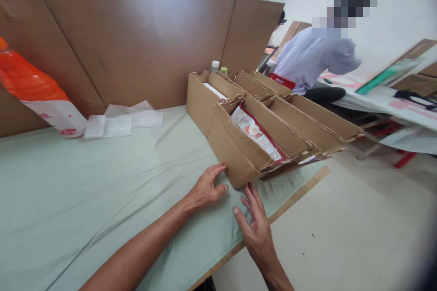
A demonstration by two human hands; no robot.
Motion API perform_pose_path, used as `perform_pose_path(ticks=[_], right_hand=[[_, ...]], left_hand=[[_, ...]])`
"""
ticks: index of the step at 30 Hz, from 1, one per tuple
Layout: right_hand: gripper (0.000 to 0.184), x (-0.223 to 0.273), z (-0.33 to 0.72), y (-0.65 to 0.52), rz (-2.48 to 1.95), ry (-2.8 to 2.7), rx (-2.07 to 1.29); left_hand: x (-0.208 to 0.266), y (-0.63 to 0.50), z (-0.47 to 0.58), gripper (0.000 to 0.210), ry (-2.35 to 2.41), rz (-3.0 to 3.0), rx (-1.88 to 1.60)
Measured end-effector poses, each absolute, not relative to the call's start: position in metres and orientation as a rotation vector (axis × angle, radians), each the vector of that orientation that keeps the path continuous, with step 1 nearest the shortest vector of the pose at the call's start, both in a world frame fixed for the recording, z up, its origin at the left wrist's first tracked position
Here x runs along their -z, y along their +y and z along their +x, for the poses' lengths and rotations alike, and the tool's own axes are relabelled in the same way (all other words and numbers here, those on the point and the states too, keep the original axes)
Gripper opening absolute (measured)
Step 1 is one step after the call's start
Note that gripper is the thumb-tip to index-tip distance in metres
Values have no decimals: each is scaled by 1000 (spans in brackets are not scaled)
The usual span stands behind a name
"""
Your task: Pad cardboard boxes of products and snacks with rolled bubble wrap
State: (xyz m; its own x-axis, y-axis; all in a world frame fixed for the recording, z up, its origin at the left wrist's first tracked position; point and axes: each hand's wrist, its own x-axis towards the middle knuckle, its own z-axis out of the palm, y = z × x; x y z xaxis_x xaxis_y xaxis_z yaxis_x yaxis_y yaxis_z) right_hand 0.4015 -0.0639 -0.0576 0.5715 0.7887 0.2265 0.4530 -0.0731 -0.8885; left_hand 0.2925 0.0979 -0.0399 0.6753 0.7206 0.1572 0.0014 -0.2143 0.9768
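A cardboard box with several long compartments [227, 154] stands at the right side of the table. My left hand [206, 188] is at its near left side, fingers apart, the fingertips at or close to the cardboard. Just below the box's near corner is my right hand [254, 218], palm turned inward, fingers spread, fingertips close to the lower edge. Neither hand has anything in it. Inside the front compartment lies a white floral-patterned item with a dark red edge [256, 132]. A white-capped bottle [215, 67] shows at the back of the box.
A pale green cloth [102, 182] covers the table. Clear bubble-wrap pieces [118, 126] lie beside an orange and white bottle [44, 91] at left. A tall cardboard panel [146, 36] stands behind. Beyond the table's right edge, a person [310, 57] sits at another table [378, 97].
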Motion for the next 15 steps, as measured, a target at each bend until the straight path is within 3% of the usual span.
perform_pose_path(ticks=[6,12,15], right_hand=[[35,27,424,-80,-1801,-1169,-208],[29,-102,466,-43,-1841,-1168,415],[28,-157,484,13,-1909,-1561,282]], left_hand=[[39,64,245,55,455,1867,-607],[35,2,212,50,324,2145,-428],[47,-8,214,47,292,2144,-464]])
